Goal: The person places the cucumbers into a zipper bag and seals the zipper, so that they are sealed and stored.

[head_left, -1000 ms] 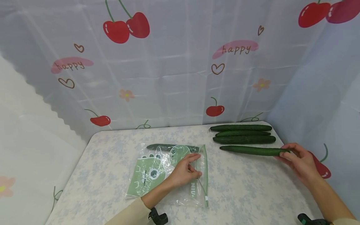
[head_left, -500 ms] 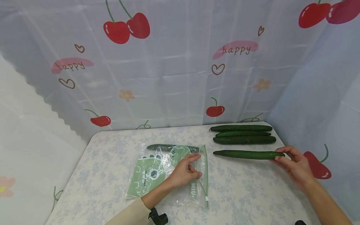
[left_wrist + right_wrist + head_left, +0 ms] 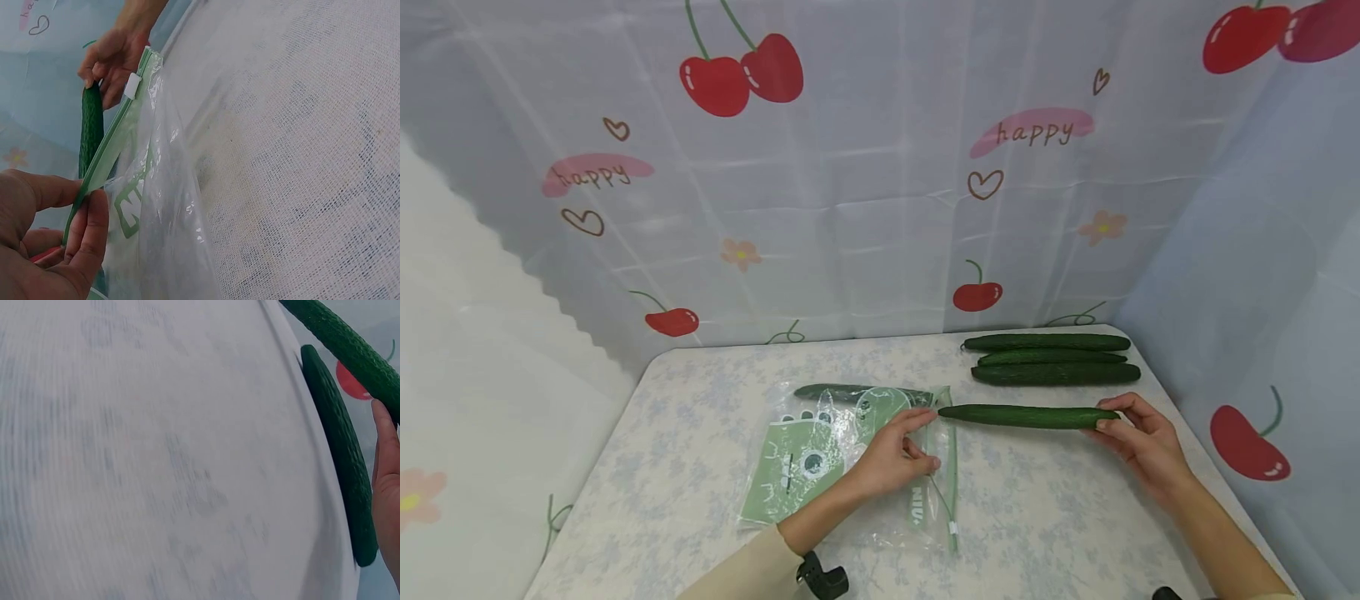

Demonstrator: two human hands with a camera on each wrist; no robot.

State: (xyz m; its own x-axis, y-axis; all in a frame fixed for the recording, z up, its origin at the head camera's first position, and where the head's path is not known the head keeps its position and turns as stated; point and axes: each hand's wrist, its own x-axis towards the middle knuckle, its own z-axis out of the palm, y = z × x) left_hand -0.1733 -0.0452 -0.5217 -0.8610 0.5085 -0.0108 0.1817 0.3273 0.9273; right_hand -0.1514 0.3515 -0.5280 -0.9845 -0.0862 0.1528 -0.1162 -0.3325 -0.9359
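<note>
My right hand (image 3: 1138, 437) grips one end of a long dark-green cucumber (image 3: 1030, 416) and holds it level. Its far tip comes right up to the green-edged mouth of a clear zip bag (image 3: 880, 517) and to the fingertips of my left hand (image 3: 891, 454). In the left wrist view, the thumb and fingers of that hand pinch the green zip strip (image 3: 112, 140), which carries a white slider (image 3: 132, 85). Another cucumber (image 3: 827, 392) lies inside the bag, along its far side. Green cartoon print covers part of the plastic.
Three more cucumbers (image 3: 1052, 373) lie side by side at the back right of the table. A pale floral cloth (image 3: 700, 467) covers the tabletop. Behind it hangs a curtain (image 3: 850, 250) printed with cherries and hearts.
My right hand has carried its cucumber leftward, from near the table's right edge to the bag's mouth. The left hand and the bag have stayed in place.
</note>
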